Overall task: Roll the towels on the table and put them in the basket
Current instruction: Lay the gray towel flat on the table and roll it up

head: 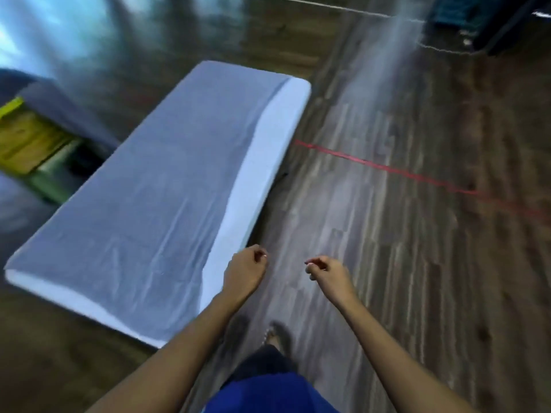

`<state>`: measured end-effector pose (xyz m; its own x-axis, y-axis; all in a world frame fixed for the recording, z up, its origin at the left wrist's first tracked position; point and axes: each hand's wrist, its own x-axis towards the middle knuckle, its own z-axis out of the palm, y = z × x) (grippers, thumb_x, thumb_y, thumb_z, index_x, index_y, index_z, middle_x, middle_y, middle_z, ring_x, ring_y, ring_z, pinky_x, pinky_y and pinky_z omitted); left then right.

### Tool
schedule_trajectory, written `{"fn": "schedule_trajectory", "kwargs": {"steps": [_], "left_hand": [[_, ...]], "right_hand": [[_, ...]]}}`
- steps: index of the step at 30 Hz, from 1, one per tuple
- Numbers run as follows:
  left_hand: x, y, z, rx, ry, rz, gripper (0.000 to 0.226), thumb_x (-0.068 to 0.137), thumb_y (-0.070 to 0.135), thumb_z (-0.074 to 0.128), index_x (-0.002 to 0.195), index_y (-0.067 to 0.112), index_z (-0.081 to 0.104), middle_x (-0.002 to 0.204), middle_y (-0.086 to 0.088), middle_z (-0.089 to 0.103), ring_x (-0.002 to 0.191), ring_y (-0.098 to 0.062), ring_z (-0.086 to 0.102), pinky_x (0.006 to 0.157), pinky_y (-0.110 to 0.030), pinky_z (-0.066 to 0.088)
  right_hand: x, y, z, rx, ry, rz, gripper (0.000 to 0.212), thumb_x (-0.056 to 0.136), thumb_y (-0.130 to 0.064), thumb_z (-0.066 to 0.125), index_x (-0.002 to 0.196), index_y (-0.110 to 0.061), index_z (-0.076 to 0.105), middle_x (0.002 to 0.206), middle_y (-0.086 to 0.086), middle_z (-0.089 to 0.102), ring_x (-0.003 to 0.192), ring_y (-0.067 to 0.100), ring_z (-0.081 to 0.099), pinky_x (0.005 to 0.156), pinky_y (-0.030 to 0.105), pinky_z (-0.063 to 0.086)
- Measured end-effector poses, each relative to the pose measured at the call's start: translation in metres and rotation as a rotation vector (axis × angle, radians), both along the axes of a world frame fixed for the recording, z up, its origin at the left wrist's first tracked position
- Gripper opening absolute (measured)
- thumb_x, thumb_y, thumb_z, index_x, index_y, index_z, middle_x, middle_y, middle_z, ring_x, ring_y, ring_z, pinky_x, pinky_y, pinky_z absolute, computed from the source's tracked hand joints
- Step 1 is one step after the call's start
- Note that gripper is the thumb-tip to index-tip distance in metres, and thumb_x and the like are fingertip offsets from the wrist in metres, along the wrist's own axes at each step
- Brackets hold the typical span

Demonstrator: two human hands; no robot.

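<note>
A grey-blue towel [155, 186] lies spread flat over a long white table [268, 144], covering most of its top and leaving a bare strip along the right side. My left hand [246, 271] hovers at the table's near right corner with its fingers loosely curled and nothing in it. My right hand [326, 271] hangs over the floor to the right of the table, fingers likewise curled and holding nothing. No basket is clearly visible. The picture is blurred.
Wood-plank floor [402, 234] surrounds the table, with a red tape line [387, 169] across it on the right. A yellow-green box or bin [26, 141] sits to the left of the table. My feet [268, 335] stand near the table's near end. Dark furniture [492, 25] stands at the top right.
</note>
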<state>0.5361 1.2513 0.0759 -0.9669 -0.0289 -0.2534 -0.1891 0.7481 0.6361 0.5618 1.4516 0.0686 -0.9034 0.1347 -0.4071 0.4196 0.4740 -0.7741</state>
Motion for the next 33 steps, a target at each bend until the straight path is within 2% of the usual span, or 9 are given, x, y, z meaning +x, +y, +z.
{"fn": "schedule_trajectory", "kwargs": {"steps": [4, 9, 14, 16, 19, 23, 27, 30, 33], "left_hand": [[-0.002, -0.05, -0.019, 0.03, 0.009, 0.26, 0.012, 0.089, 0.025, 0.056, 0.091, 0.027, 0.068, 0.093, 0.005, 0.07, 0.092, -0.017, 0.063, 0.075, -0.027, 0.044], [0.025, -0.082, -0.045, 0.067, -0.047, 0.541, 0.013, 0.089, 0.02, 0.055, 0.091, 0.022, 0.068, 0.092, 0.002, 0.071, 0.091, -0.017, 0.063, 0.072, -0.025, 0.04], [0.05, -0.082, -0.074, 0.058, -0.052, 0.725, 0.015, 0.088, 0.011, 0.054, 0.089, 0.016, 0.068, 0.09, -0.003, 0.07, 0.085, -0.019, 0.062, 0.075, -0.027, 0.046], [0.056, -0.078, -0.085, 0.03, 0.014, 0.759, 0.016, 0.083, 0.003, 0.054, 0.086, 0.014, 0.065, 0.088, -0.004, 0.067, 0.082, -0.019, 0.06, 0.077, -0.037, 0.05], [0.057, -0.072, -0.099, -0.062, 0.054, 0.787, 0.025, 0.079, -0.004, 0.058, 0.098, 0.009, 0.067, 0.1, -0.007, 0.065, 0.093, -0.024, 0.058, 0.083, -0.037, 0.049], [0.043, -0.072, -0.108, -0.183, 0.003, 0.809, 0.042, 0.072, -0.009, 0.064, 0.113, 0.002, 0.065, 0.111, -0.013, 0.064, 0.102, -0.033, 0.058, 0.087, -0.043, 0.051], [0.033, -0.078, -0.108, -0.273, -0.028, 0.827, 0.039, 0.074, -0.006, 0.068, 0.112, 0.002, 0.064, 0.111, -0.015, 0.064, 0.1, -0.035, 0.059, 0.084, -0.044, 0.053], [0.033, -0.083, -0.104, -0.321, -0.072, 0.78, 0.046, 0.069, -0.013, 0.069, 0.112, 0.002, 0.065, 0.108, -0.016, 0.066, 0.098, -0.035, 0.062, 0.082, -0.043, 0.054], [0.035, -0.086, -0.101, -0.337, -0.107, 0.741, 0.049, 0.063, -0.019, 0.064, 0.107, 0.001, 0.067, 0.102, -0.018, 0.067, 0.093, -0.037, 0.063, 0.073, -0.043, 0.057]], "right_hand": [[-0.06, -0.048, -0.005, 0.02, 0.023, 0.296, 0.012, 0.091, -0.019, 0.059, 0.096, -0.023, 0.069, 0.088, 0.001, 0.072, 0.083, 0.017, 0.067, 0.078, 0.03, 0.051], [-0.095, -0.102, -0.012, 0.059, 0.01, 0.563, 0.016, 0.09, -0.018, 0.058, 0.101, -0.017, 0.07, 0.087, -0.001, 0.07, 0.084, 0.014, 0.066, 0.073, 0.025, 0.047], [-0.115, -0.136, -0.035, 0.115, -0.042, 0.823, 0.017, 0.09, -0.018, 0.059, 0.102, -0.017, 0.071, 0.093, 0.002, 0.071, 0.089, 0.017, 0.066, 0.08, 0.028, 0.05], [-0.125, -0.145, -0.043, 0.152, -0.017, 0.928, 0.018, 0.09, -0.016, 0.058, 0.103, -0.015, 0.071, 0.095, 0.002, 0.071, 0.088, 0.015, 0.065, 0.076, 0.024, 0.046], [-0.145, -0.16, -0.057, 0.241, 0.051, 1.127, 0.02, 0.091, -0.014, 0.057, 0.107, -0.012, 0.07, 0.105, 0.003, 0.07, 0.094, 0.017, 0.063, 0.075, 0.019, 0.039], [-0.179, -0.181, -0.072, 0.321, 0.272, 1.39, 0.026, 0.09, -0.011, 0.056, 0.114, -0.011, 0.065, 0.12, 0.008, 0.059, 0.112, 0.026, 0.053, 0.093, 0.032, 0.043], [-0.207, -0.199, -0.076, 0.386, 0.468, 1.644, 0.037, 0.084, -0.006, 0.057, 0.12, -0.011, 0.06, 0.127, 0.009, 0.055, 0.114, 0.032, 0.049, 0.089, 0.042, 0.047], [-0.218, -0.209, -0.08, 0.416, 0.453, 1.777, 0.046, 0.083, -0.005, 0.057, 0.129, -0.012, 0.056, 0.136, 0.009, 0.049, 0.121, 0.032, 0.046, 0.095, 0.041, 0.045], [-0.217, -0.213, -0.085, 0.446, 0.42, 1.767, 0.048, 0.083, -0.005, 0.056, 0.13, -0.015, 0.055, 0.139, 0.008, 0.045, 0.126, 0.032, 0.042, 0.1, 0.041, 0.04]]}}
